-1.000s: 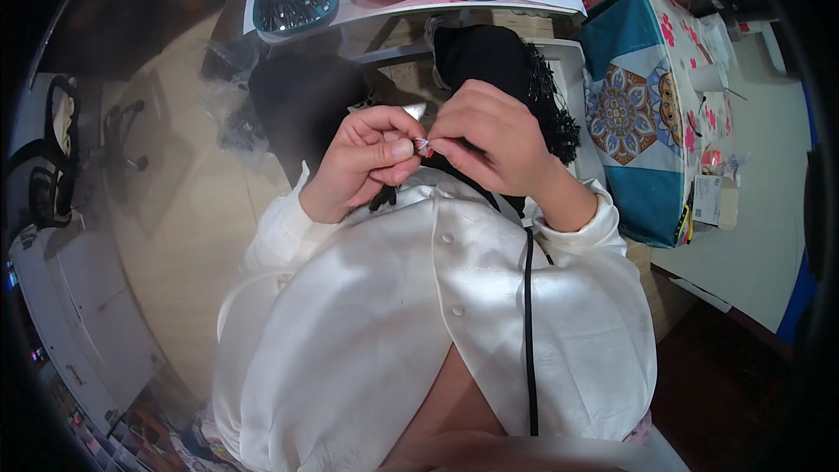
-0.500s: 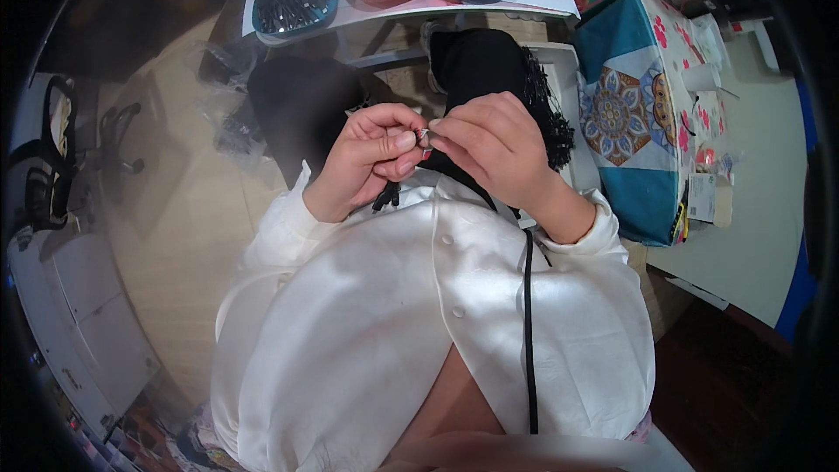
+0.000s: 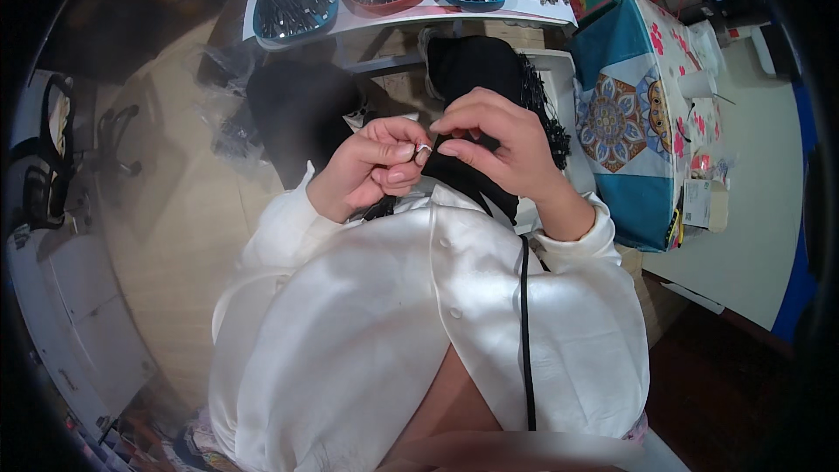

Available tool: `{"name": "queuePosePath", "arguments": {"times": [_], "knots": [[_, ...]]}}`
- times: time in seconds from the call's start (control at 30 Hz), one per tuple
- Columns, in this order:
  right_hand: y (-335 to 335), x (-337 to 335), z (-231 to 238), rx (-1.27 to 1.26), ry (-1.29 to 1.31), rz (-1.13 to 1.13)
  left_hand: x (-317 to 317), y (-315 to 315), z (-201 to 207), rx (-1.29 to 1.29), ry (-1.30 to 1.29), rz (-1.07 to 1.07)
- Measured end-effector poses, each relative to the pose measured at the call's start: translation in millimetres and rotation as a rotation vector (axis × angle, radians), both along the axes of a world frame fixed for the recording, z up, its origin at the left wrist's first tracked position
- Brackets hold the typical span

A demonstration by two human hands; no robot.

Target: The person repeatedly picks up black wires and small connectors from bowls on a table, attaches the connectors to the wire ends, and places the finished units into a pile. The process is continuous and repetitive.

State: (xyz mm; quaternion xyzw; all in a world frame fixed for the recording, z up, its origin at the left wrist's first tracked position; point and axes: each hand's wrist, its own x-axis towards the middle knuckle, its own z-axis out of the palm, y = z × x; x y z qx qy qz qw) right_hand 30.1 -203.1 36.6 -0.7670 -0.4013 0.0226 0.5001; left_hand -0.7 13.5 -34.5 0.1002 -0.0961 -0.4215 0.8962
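Over my lap, my left hand (image 3: pixel 371 164) is closed, thumb and index finger pinching a small piece with a pale, shiny tip (image 3: pixel 423 149). Beneath that hand hangs the black end of a short cable (image 3: pixel 379 208); how it joins the tip is hidden by the fingers. Just to the right, my right hand (image 3: pixel 507 144) has its thumb and fingers apart, with nothing visible between them. Its fingertips are close to the pale tip. Many black cables (image 3: pixel 549 114) lie in a white tray (image 3: pixel 572 87) beyond my right wrist.
On a white table ahead stand a blue tray (image 3: pixel 327 17), an orange tray (image 3: pixel 411 2) and another blue tray (image 3: pixel 489 2), holding black cables with metal plugs. A patterned cloth (image 3: pixel 619 122) covers a surface at right, with a small box (image 3: pixel 703 203) nearby. A black cord (image 3: pixel 528 332) hangs down my shirt.
My right hand has let go of the small tip and opened, its thumb and fingers spreading slightly apart. My left hand keeps its pinch in nearly the same place.
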Motion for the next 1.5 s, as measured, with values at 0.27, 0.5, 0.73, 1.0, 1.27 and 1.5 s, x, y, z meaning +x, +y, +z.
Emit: {"name": "queuePosePath", "arguments": {"times": [0.27,0.5,0.73,1.0,1.27,1.5], "knots": [[10.1,14.0,-11.2,0.186,-0.332,0.144,2.7,-7.3,-5.7,-0.124,0.016,-0.095],[17.2,-0.5,-20.6,0.418,-0.025,0.139,-3.6,0.0,18.5,0.268,-0.134,0.103],[10.1,10.7,-17.9,0.311,-0.099,0.159,-3.5,11.3,39.5,0.626,-0.388,0.296],[14.8,12.6,-21.0,0.267,-0.227,0.148,3.2,15.4,40.3,0.695,-0.451,0.229],[16.6,37.7,-24.6,0.245,-0.259,0.171,25.7,13.6,47.9,0.775,-0.367,0.277],[5.6,80.8,-47.2,0.312,0.054,-0.119,102.8,53.4,110.1,1.292,-0.723,0.659]]}}
